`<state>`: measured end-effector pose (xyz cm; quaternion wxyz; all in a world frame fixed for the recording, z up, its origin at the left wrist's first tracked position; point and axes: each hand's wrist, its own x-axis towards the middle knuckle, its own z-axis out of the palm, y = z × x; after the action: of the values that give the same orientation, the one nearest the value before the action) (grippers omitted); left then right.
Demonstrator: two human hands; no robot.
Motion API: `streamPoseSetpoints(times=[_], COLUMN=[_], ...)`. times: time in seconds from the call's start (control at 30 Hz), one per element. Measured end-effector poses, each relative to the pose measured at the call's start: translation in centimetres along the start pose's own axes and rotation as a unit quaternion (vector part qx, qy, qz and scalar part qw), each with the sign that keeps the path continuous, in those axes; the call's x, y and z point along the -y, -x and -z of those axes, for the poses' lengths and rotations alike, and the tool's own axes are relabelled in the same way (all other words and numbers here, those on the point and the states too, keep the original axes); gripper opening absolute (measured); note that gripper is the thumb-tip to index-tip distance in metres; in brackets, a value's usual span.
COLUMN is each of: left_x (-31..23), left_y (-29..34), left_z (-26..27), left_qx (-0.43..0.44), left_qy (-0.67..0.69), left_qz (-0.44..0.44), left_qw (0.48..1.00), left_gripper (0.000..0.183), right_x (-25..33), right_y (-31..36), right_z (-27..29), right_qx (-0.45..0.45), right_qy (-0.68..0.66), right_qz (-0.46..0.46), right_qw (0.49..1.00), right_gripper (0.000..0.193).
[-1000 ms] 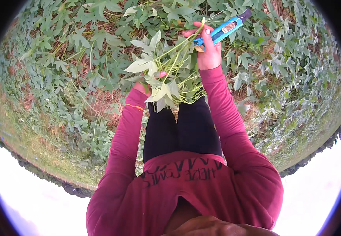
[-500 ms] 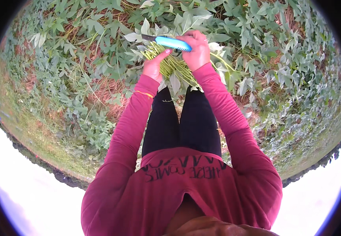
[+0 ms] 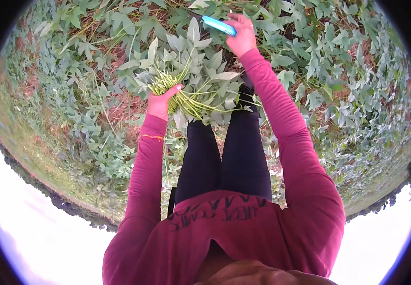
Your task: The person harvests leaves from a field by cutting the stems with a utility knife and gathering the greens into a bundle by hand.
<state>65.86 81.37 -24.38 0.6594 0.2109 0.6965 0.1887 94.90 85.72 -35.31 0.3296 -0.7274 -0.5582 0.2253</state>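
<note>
My left hand (image 3: pixel 162 101) is wrapped round a thick bunch of leafy stems (image 3: pixel 186 102), thumb across the top. The cut, pale green ends stick out at its upper left, and broad leaves fan out beyond and to the right. Farther forward and to the right, my right hand (image 3: pixel 241 35) grips a knife (image 3: pixel 219 25) by its bright blue handle. Its dark blade points left over the vines and is hard to make out against the leaves. Knife and bunch are apart.
Low leafy vines (image 3: pixel 310 61) cover the ground all round, with dry brown straw (image 3: pixel 127 102) showing between them. My legs in dark trousers (image 3: pixel 243 156) are just below the bunch. Grass (image 3: pixel 39 175) stretches off at the left toward a line of trees.
My hands have moved apart. The left has drawn the bunch left and nearer to me; the right has carried the knife forward, away from the stems.
</note>
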Motion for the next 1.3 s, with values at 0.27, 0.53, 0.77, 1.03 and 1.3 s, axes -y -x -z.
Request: streamPoseSetpoints(times=[0.27, 0.53, 0.77, 1.03, 1.3], left_x=[5.0, 4.2, 4.1, 5.6, -1.3], left_y=[1.0, 0.2, 1.8, 0.8, 1.0], left_z=[-0.2, 1.9, 0.8, 5.7, 1.8], left_qx=[0.081, 0.029, 0.015, -0.060, -0.067], left_qy=[-0.016, -0.012, -0.027, 0.051, 0.142], left_qz=[0.120, 0.122, 0.110, 0.154, 0.142], left_qw=[0.989, 0.992, 0.993, 0.985, 0.977], left_gripper=[0.035, 0.031, 0.030, 0.034, 0.031], right_x=[-7.5, -7.5, -2.2, -2.4, 0.5], right_y=[-3.4, 7.0, -0.1, 7.3, 11.1], right_z=[-6.1, 4.9, -8.9, -12.3, 0.0], right_qx=[0.251, 0.109, 0.173, 0.300, 0.088], right_qy=[0.275, 0.039, 0.155, 0.180, -0.099], right_qz=[0.004, -0.049, 0.065, -0.083, -0.180], right_qw=[0.928, 0.992, 0.970, 0.933, 0.975], right_gripper=[0.032, 0.036, 0.020, 0.020, 0.036])
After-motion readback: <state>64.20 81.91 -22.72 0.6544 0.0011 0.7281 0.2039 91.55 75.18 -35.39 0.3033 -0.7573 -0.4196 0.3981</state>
